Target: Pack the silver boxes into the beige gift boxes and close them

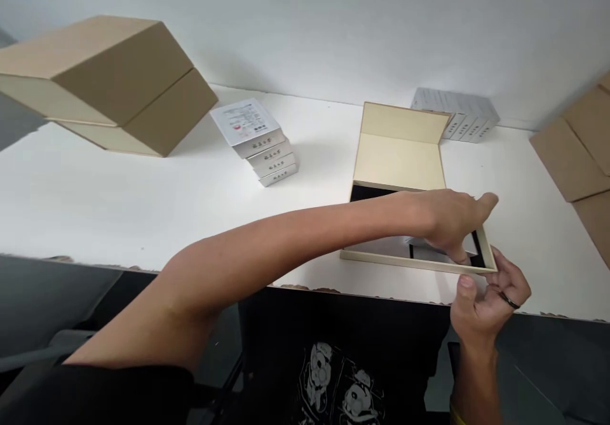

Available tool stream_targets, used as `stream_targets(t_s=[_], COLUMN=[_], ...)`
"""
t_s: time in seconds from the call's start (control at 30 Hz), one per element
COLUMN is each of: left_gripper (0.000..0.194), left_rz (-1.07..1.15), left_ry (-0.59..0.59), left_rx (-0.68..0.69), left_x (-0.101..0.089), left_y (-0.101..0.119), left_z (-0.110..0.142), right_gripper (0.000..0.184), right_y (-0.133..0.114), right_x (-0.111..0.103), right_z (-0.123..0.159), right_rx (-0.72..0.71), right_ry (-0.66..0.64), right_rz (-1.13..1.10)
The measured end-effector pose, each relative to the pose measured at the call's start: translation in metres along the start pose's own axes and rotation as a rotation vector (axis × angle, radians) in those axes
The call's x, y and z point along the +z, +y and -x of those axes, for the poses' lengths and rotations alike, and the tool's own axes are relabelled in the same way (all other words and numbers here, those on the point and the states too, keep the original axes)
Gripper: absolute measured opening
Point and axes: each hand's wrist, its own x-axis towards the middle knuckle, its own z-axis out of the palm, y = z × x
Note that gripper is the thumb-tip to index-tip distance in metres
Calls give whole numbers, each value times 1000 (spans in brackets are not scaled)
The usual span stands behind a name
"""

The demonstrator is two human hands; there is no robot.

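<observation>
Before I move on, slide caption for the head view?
Left hand inside open hinged-lid box, right hand at its corner; printed cartons stacked at left.

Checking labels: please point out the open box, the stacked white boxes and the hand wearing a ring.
Open box (399, 161): head view, inside of its raised lid.
Stacked white boxes (260, 145): head view, the top box's printed side.
Right hand (490, 304): head view, middle of the hand.

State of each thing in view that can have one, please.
Cream box: open, lid folded back.
Left hand: reaching inside cream box.
Right hand: at its near right corner.
Left white boxes: stacked, unevenly.
Back white boxes: in a row.
Tan boxes: stacked, closed.
Brown cardboard: partly out of frame, state unclear.
</observation>
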Motion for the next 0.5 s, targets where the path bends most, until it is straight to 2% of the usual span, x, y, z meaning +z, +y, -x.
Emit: stream_targets(t_s=[0.1,0.2,0.3,0.4,0.5], left_gripper=[74,74,90,105,109], left_rz=[57,142,168,47,-9], left_ry=[-8,-30,-99,-128,-104], left_rx=[0,-31,-171,-302,-322], left_x=[6,8,4,0,4], left_y=[-2,-1,0,1,2], left_z=[-14,-6,11,22,25], right_gripper=[71,72,70,72,73], right_y=[6,6,2,1,2], right_x=[-1,-1,0,1,1], right_z=[6,5,2,0,1], right_rx=[21,6,-23,-30,-15], right_ry=[11,-2,-12,-25,-36], right_rz=[-19,15,24,6,-4])
